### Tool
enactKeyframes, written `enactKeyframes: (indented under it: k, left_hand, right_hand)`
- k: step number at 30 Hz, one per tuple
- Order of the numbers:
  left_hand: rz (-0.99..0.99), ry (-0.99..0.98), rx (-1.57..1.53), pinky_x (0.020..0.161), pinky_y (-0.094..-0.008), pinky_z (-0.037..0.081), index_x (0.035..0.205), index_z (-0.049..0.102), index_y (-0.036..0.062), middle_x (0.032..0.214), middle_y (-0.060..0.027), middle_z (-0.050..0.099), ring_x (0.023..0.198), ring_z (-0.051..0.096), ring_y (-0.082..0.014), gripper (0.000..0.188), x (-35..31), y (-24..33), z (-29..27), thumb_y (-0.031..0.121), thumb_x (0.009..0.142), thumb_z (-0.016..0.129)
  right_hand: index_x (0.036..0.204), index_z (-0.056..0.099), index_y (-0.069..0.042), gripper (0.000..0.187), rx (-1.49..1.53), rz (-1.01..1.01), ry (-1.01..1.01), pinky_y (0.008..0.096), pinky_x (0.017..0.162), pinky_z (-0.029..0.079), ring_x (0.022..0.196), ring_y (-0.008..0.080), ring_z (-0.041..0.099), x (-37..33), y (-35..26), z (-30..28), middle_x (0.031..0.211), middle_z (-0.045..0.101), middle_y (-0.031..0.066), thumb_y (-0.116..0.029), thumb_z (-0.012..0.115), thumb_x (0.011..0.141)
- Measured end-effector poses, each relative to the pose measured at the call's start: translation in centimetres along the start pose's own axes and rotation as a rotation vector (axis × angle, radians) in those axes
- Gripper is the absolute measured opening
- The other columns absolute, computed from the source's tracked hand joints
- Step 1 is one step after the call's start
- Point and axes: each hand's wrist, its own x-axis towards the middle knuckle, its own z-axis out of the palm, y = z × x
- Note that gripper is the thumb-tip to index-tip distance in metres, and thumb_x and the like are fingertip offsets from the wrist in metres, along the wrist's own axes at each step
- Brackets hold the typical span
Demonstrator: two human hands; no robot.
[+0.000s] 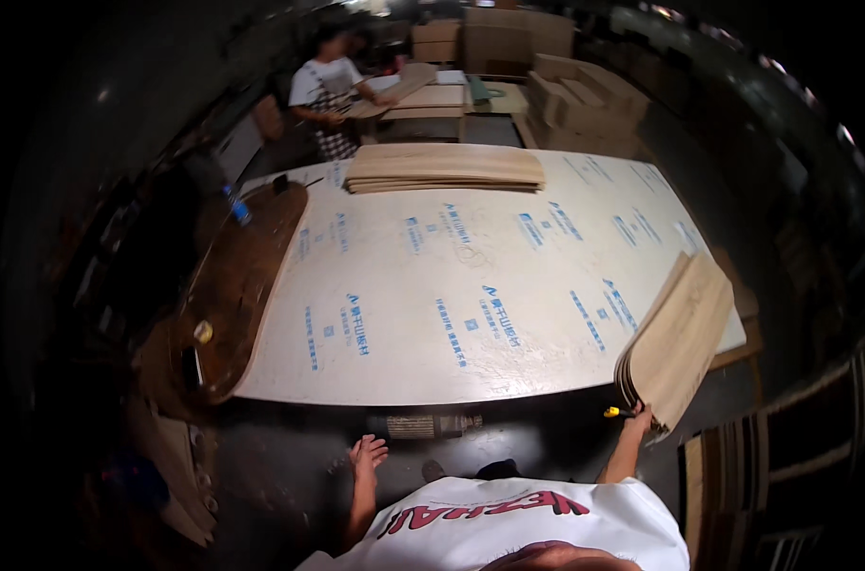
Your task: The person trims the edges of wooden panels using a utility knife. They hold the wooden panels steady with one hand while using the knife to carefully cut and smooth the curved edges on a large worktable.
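Observation:
My left hand [368,453] is held out low in front of the white table [404,276]. Its fingers are spread and nothing is in them. At the table's near right corner, my right hand [639,419] is closed round a small yellow-and-black tool [615,412], whose exact kind I cannot make out. That same hand is against the lower end of a fanned stack of thin wood panels [678,338]. The stack lies aslant on the table's right edge, its near end sticking out past it. Whether my fingers also grip the panels is hard to see.
A second stack of wood panels [442,169] lies along the table's far edge. At left stands a brown side table [237,285] with small items. A person [333,90] handles a panel beyond. Boards [775,447] stand at lower right; cartons [585,95] are piled behind.

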Motion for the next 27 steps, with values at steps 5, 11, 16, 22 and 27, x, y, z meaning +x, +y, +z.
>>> enactKeyframes:
  k: [5, 11, 16, 22, 27]
  left_hand:
    - [0.034, -0.266, 0.066, 0.069, -0.0313, 0.058, 0.124, 0.057, 0.0012, 0.102, -0.0156, 0.071, 0.082, 0.070, -0.0221, 0.045, 0.3, 2.1, 10.5, 0.039, 0.099, 0.056]
    - [-0.046, -0.733, 0.410, 0.077, -0.0314, 0.058, 0.121, 0.061, 0.0020, 0.103, -0.0152, 0.070, 0.090, 0.070, -0.0207, 0.039, -3.8, 2.3, 32.3, 0.034, 0.099, 0.058]
    - [0.000, -1.071, 0.740, 0.073, -0.0283, 0.051, 0.124, 0.061, 0.0039, 0.100, -0.0060, 0.069, 0.085, 0.063, -0.0135, 0.041, -7.0, -3.6, 48.8, 0.037, 0.099, 0.059]
    - [-0.278, -1.240, 0.747, 0.061, -0.0240, 0.049, 0.118, 0.060, 0.0002, 0.096, -0.0048, 0.066, 0.070, 0.059, -0.0143, 0.042, -11.5, -9.0, 59.4, 0.037, 0.099, 0.060]
    - [-0.469, -1.446, 0.511, 0.068, -0.0272, 0.059, 0.115, 0.058, 0.0026, 0.098, -0.0077, 0.068, 0.082, 0.068, -0.0153, 0.024, -12.0, -11.9, 56.4, 0.021, 0.099, 0.057]
  right_hand:
    - [0.088, 0.065, -0.005, 0.025, -0.067, 0.022, -0.030, 0.0232, 0.045, 0.040, 0.052, 0.0118, 0.053, -5.8, 1.0, -2.2, 0.081, 0.071, 0.0095, -0.026, 0.059, 0.100]
    - [0.093, 0.062, -0.011, 0.024, -0.037, 0.093, -0.024, 0.0260, 0.045, 0.040, 0.051, 0.0117, 0.052, -18.2, 3.3, -6.2, 0.080, 0.070, 0.0058, -0.034, 0.064, 0.097]
    - [0.106, 0.061, -0.012, 0.023, 0.029, 0.262, 0.021, 0.0285, 0.049, 0.042, 0.056, 0.0134, 0.052, -25.5, 2.6, -12.7, 0.093, 0.072, 0.0073, -0.033, 0.062, 0.097]
    - [0.110, 0.056, -0.006, 0.030, -0.034, 0.078, 0.296, 0.0239, 0.045, 0.037, 0.051, 0.0109, 0.047, -32.0, -0.1, -20.5, 0.084, 0.066, 0.0084, -0.024, 0.071, 0.092]
    - [0.112, 0.053, -0.006, 0.026, 0.024, -0.230, 0.355, 0.0236, 0.047, 0.035, 0.055, 0.0093, 0.044, -35.2, 1.1, -26.5, 0.081, 0.058, 0.0030, -0.011, 0.069, 0.092]
